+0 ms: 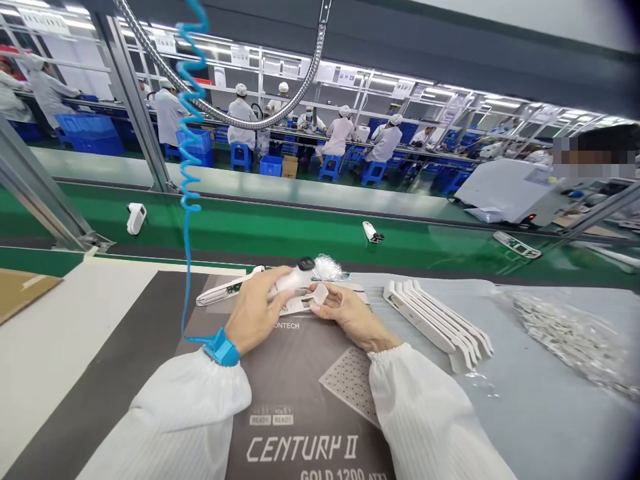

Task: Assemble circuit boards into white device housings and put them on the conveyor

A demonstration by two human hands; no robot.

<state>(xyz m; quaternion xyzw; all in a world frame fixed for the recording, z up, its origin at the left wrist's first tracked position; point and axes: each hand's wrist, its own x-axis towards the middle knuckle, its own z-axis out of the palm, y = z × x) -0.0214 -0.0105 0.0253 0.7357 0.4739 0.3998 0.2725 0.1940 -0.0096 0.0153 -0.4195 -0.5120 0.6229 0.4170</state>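
Observation:
My left hand [256, 312] is closed around a white handheld device [295, 275] with a black end, held over the grey mat [300, 400]. A blue wrist strap [221, 348] with a coiled blue cord [187, 167] sits on that wrist. My right hand [347, 313] pinches a small white plastic piece [319, 294] next to the device. Under both hands lies a long white open shell with a circuit board [227, 291]. A small heap of clear bags [327, 267] lies just behind the device.
A row of white shell halves [440, 323] lies right of my hands, and a pile of clear packets [570, 333] at far right. The green conveyor [300, 230] carries white devices [135, 217] [372, 232]. Workers in white sit at the far line. Cardboard [20, 290] lies at left.

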